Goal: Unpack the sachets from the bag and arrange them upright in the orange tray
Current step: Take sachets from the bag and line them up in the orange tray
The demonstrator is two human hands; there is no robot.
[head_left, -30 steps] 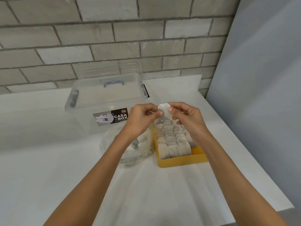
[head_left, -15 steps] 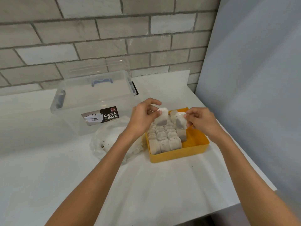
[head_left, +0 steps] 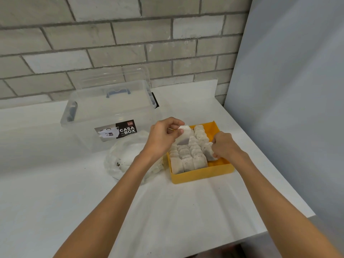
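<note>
- On the counter (head_left: pixel 55 183), the tray (head_left: pixel 201 176) sits just right of the bag (head_left: pixel 123 157); a clear box (head_left: pixel 111 112) stands behind the bag
- Rows of sachets (head_left: pixel 188 162) stand upright in the tray's left part
- Left hand (head_left: pixel 162 138): fingers pinch a raised sachet (head_left: pixel 184 138) by its top edge, above the rows
- Right hand (head_left: pixel 224 146): fingers curl round a second sachet (head_left: pixel 208 152), low in the tray beside the rightmost row

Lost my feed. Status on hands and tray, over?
Left hand pinches one sachet above the orange tray. Right hand grips a second sachet at the right-hand row. Bag lies left of tray, out of the way.
</note>
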